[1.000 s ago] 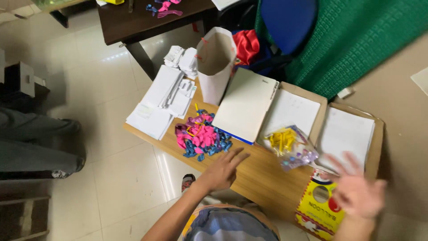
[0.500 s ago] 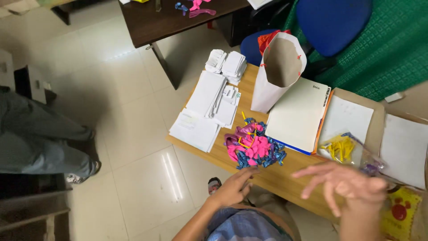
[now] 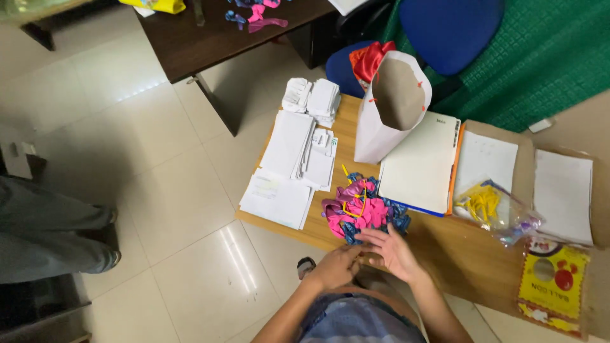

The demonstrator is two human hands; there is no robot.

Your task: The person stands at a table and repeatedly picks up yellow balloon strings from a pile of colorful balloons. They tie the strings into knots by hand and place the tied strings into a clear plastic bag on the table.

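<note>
Balloons (image 3: pixel 359 211), limp and uninflated, lie in a tangled heap of pink, purple and blue rubber with a few yellow strands, near the front edge of the wooden table (image 3: pixel 457 263). We see both hands at the near side of that heap: the right hand (image 3: pixel 392 251) is spread, fingers splayed and slack, its tips touching the nearest blue pieces, grasping nothing we can make out. The left hand (image 3: pixel 337 267) sits just beside it, fingers curled inward; we cannot tell whether it pinches anything. Far of the heap stands an upright white paper bag (image 3: pixel 391 108) with a brown inside, and right of the heap lies a flat white notebook (image 3: pixel 419 165). Further right, a crinkled clear plastic packet of yellow balloons (image 3: pixel 486 203) rests on white sheets. Left of the heap lie stacks of white paper (image 3: pixel 286 165).
</note>
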